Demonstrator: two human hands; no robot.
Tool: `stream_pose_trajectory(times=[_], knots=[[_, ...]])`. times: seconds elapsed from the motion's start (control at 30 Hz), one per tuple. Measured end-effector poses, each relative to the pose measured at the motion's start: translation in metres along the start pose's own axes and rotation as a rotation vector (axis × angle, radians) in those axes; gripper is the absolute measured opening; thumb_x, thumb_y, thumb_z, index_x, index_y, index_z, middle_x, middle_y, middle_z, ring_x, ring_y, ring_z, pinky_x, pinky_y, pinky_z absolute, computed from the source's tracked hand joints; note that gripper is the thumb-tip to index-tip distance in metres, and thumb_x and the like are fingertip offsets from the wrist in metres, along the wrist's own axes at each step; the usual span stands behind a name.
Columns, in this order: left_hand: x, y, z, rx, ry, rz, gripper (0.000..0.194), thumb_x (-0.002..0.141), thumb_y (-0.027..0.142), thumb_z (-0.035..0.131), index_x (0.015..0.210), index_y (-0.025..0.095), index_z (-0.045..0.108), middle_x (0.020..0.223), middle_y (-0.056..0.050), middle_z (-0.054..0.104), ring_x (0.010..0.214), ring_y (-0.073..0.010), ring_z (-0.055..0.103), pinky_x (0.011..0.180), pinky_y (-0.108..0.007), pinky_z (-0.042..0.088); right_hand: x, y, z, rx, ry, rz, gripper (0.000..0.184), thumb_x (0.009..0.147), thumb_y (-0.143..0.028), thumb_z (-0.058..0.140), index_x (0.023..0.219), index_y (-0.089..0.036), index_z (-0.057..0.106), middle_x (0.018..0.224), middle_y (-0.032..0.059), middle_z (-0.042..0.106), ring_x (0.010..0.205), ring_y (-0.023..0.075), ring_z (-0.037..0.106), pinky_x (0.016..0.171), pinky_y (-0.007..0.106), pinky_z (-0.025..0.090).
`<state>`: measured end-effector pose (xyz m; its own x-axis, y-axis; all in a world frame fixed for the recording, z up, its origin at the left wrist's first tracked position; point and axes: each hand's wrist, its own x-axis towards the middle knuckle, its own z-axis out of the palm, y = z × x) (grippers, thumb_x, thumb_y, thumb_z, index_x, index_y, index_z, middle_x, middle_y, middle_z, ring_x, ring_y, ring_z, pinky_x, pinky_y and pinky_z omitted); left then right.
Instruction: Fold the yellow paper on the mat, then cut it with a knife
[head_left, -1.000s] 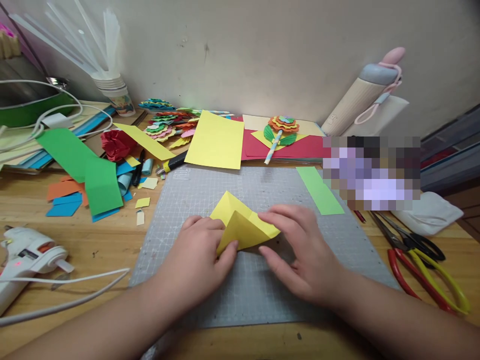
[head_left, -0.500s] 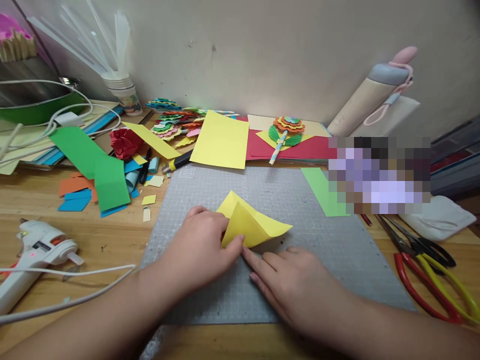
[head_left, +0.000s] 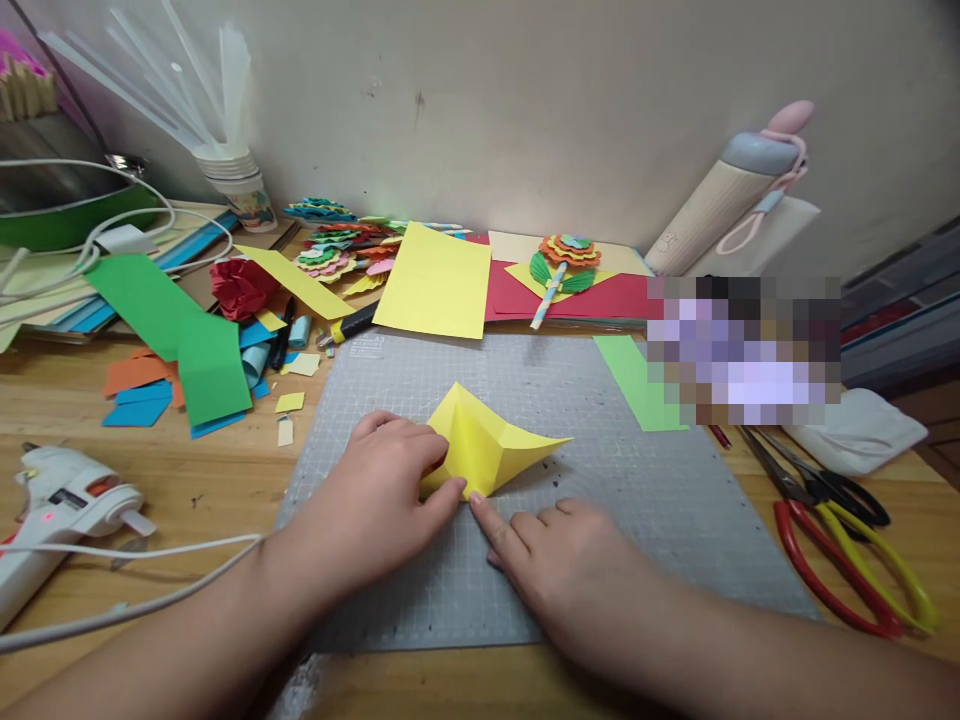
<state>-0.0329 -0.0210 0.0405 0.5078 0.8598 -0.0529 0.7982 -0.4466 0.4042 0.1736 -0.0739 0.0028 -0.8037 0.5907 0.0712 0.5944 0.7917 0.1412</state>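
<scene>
A folded sheet of yellow paper [head_left: 480, 445] lies on the grey cutting mat [head_left: 420, 590], with raised creases and one pointed corner stretching to the right. My left hand [head_left: 397, 480] is closed on its left side, the thumb along the near edge; some of those fingertips are hidden behind the paper. From the right, my right hand [head_left: 566, 555] pins the paper's near corner to the mat with the index fingertip, close to the left thumb. Its other fingers are curled in.
A glue gun [head_left: 67, 510] with a white cable lies left. Green paper [head_left: 214, 370] and scraps sit beyond it. At the back are a flat yellow sheet [head_left: 435, 280] and a paper flower [head_left: 566, 265]. Scissors [head_left: 840, 550] and a light green strip [head_left: 641, 385] are right.
The raised yellow flap has opened out and flattened toward the near corner. My right index fingertip now presses on that corner. The whole view has shifted slightly.
</scene>
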Motion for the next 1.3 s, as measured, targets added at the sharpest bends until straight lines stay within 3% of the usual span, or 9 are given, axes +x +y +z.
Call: stream_pose_trajectory(times=[0.23, 0.47, 0.63, 0.77, 0.9, 1.0, 1.13, 1.23, 1.3], knots=[[0.002, 0.000, 0.002, 0.015, 0.009, -0.006, 0.023, 0.083, 0.029, 0.052, 0.063, 0.019, 0.045, 0.067, 0.001, 0.055, 0.071, -0.0183, 0.052, 0.085, -0.041, 0.036, 0.003, 0.005, -0.006, 0.144, -0.089, 0.049, 0.043, 0.092, -0.021, 0.049, 0.133, -0.009, 0.052, 0.072, 0.0032, 0.069, 0.053, 0.0191, 0.061, 0.048, 0.033, 0.029], [0.000, -0.003, 0.003, 0.005, 0.010, -0.005, 0.025, 0.085, 0.030, 0.052, 0.063, 0.019, 0.046, 0.066, 0.001, 0.055, 0.072, -0.0172, 0.054, 0.088, -0.040, 0.035, 0.004, 0.014, -0.018, 0.449, -0.216, 0.237, 0.040, 0.097, -0.028, 0.039, 0.133, -0.019, 0.054, 0.091, 0.0052, 0.075, 0.071, 0.0223, 0.071, 0.058, 0.034, 0.044], [-0.005, -0.010, -0.003, 0.004, -0.015, 0.071, 0.022, 0.079, 0.040, 0.063, 0.078, 0.019, 0.058, 0.083, 0.000, 0.063, 0.089, -0.0204, 0.057, 0.094, -0.042, 0.031, 0.004, 0.019, -0.023, 0.473, -0.218, 0.304, 0.037, 0.097, -0.030, 0.039, 0.128, -0.029, 0.058, 0.088, 0.0014, 0.077, 0.067, 0.0216, 0.072, 0.054, 0.032, 0.042], [-0.008, -0.021, -0.011, 0.174, -0.009, 0.113, 0.006, 0.072, 0.022, 0.064, 0.078, 0.022, 0.062, 0.087, -0.001, 0.066, 0.093, -0.0244, 0.058, 0.096, -0.049, 0.028, 0.001, 0.016, -0.018, 0.406, -0.194, 0.291, 0.038, 0.096, -0.030, 0.040, 0.130, -0.030, 0.057, 0.081, 0.0011, 0.077, 0.060, 0.0213, 0.070, 0.049, 0.032, 0.037], [-0.011, -0.019, -0.016, 0.317, 0.096, 0.185, 0.015, 0.073, 0.010, 0.054, 0.064, 0.022, 0.058, 0.071, 0.001, 0.064, 0.087, -0.0242, 0.058, 0.099, -0.053, 0.023, -0.003, 0.014, -0.009, 0.306, -0.050, 0.270, 0.038, 0.095, -0.025, 0.041, 0.129, -0.017, 0.057, 0.067, 0.0028, 0.073, 0.050, 0.0208, 0.064, 0.048, 0.033, 0.034], [-0.017, -0.006, -0.012, 0.388, 0.169, 0.235, 0.019, 0.078, 0.008, 0.050, 0.068, 0.022, 0.059, 0.068, 0.000, 0.061, 0.084, -0.0239, 0.056, 0.099, -0.050, 0.026, -0.005, 0.017, -0.012, 0.402, 0.267, 0.197, 0.031, 0.093, -0.016, 0.044, 0.119, -0.011, 0.059, 0.067, 0.0027, 0.069, 0.053, 0.0172, 0.059, 0.051, 0.033, 0.036], [-0.024, 0.011, 0.001, 0.374, 0.171, 0.256, 0.013, 0.084, 0.012, 0.054, 0.084, 0.022, 0.063, 0.074, -0.001, 0.060, 0.080, -0.0230, 0.053, 0.090, -0.043, 0.035, -0.005, 0.016, -0.027, 0.317, 0.640, 0.129, 0.039, 0.084, -0.008, 0.056, 0.120, -0.020, 0.058, 0.079, 0.0042, 0.068, 0.072, 0.0193, 0.056, 0.067, 0.035, 0.041], [-0.026, 0.019, 0.011, 0.390, 0.151, 0.260, 0.014, 0.083, 0.010, 0.054, 0.082, 0.021, 0.063, 0.075, -0.001, 0.060, 0.079, -0.0232, 0.052, 0.090, -0.041, 0.036, 0.000, 0.015, -0.030, 0.128, 0.591, 0.202, 0.031, 0.085, -0.014, 0.061, 0.113, -0.028, 0.064, 0.102, 0.0038, 0.071, 0.100, 0.0229, 0.055, 0.088, 0.040, 0.034], [-0.026, 0.022, 0.014, 0.350, 0.144, 0.265, 0.013, 0.080, 0.011, 0.054, 0.082, 0.021, 0.063, 0.076, -0.002, 0.062, 0.081, -0.0236, 0.053, 0.093, -0.042, 0.035, 0.002, 0.017, -0.027, 0.117, 0.495, 0.241, 0.021, 0.088, -0.016, 0.057, 0.102, -0.028, 0.067, 0.110, 0.0021, 0.070, 0.108, 0.0235, 0.054, 0.090, 0.041, 0.029]])
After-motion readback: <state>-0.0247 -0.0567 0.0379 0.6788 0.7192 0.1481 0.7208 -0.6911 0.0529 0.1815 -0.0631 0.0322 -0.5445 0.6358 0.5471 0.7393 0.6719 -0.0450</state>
